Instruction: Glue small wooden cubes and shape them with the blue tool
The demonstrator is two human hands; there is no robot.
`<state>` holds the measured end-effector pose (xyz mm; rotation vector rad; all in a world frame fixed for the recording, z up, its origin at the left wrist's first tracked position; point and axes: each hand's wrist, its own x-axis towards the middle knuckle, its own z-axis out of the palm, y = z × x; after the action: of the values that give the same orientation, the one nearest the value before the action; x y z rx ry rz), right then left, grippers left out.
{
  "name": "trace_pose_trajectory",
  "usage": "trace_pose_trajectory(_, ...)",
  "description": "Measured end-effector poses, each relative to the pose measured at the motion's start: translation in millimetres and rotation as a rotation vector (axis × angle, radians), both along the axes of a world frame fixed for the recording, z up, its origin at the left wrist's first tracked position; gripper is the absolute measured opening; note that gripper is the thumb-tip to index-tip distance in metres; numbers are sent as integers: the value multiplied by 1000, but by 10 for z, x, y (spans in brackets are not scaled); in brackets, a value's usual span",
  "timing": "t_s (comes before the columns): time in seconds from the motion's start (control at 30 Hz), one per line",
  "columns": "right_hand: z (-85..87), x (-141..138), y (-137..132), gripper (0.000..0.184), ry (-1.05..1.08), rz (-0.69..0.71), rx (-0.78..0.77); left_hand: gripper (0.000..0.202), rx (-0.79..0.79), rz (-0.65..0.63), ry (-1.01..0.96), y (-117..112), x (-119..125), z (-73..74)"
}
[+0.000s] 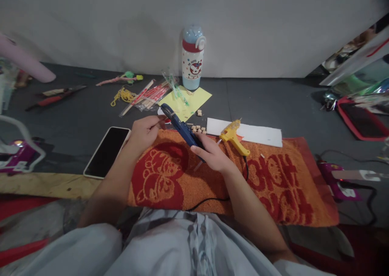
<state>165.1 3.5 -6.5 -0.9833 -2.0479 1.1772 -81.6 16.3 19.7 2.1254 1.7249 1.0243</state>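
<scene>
My right hand is wrapped round a long dark-blue hand tool with a grey head. The tool slants up and to the left; I cannot make out its exact kind. Close to its head, my left hand has its fingers pinched together, and what they hold is too small to name. Several small pale wooden pieces lie just beyond the tool. To the right of my right hand, a yellow hot glue gun rests on a white strip and an orange towel.
A phone lies by my left forearm. Behind are a water bottle, yellow paper, packaged sticks and yellow cord. Pliers lie far left. Purple clamp-like devices and a red-framed object sit right.
</scene>
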Motion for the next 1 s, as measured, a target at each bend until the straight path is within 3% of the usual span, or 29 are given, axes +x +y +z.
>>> trace_pose_trajectory(0.13, -7, -26, -7, 50, 11, -25, -21, 29, 24, 18, 78, -9, 4, -34)
trace_pose_trajectory(0.27, -47, -83, -23, 51, 76, -111, -80, 23, 232, 143, 136, -79, 128, -47)
trace_pose_trajectory(0.33, -66, -117, -30, 52, 129, -139, -115, 18, 276, 139, 101, -125, 220, -52)
trace_pose_trajectory(0.43, -91, -173, -46, 52, 226, -130, -144, 29, 51, 9, -53, -173, 368, -86)
trace_pose_trajectory(0.53, -121, -230, -73, 56, 313, -114, -171, 39, -267, -193, -379, -189, 510, -154)
trace_pose_trajectory(0.63, -141, -277, -105, 63, 331, -84, -170, 50, -418, -288, -690, -202, 616, -221)
trace_pose_trajectory(0.8, -121, -323, -139, 68, 334, -92, -164, 56, -496, -312, -943, -232, 680, -266)
trace_pose_trajectory(1.0, -126, -346, -143, 72, 320, -129, -170, 57, -440, -284, -912, -237, 688, -296)
